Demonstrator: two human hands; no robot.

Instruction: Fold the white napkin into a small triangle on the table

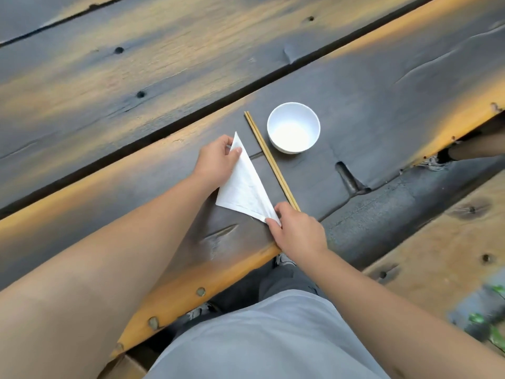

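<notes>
right hand (296,231) pinches napkin (243,184) near corner | napkin lies as a triangle on table (382,105), just beside chopsticks (270,160) | left hand (217,160) pinches far tip | light, limp, we judge: hold corners

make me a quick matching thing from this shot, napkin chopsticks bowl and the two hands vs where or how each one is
Things:
1. napkin
2. chopsticks
3. bowl
4. left hand

States:
a. pinches the napkin's far tip
b. empty, right of the chopsticks
c. lies as a triangle on the table
d. side by side between napkin and bowl

Pairs: 1-c, 2-d, 3-b, 4-a. The right hand pinches the near corner.
</notes>
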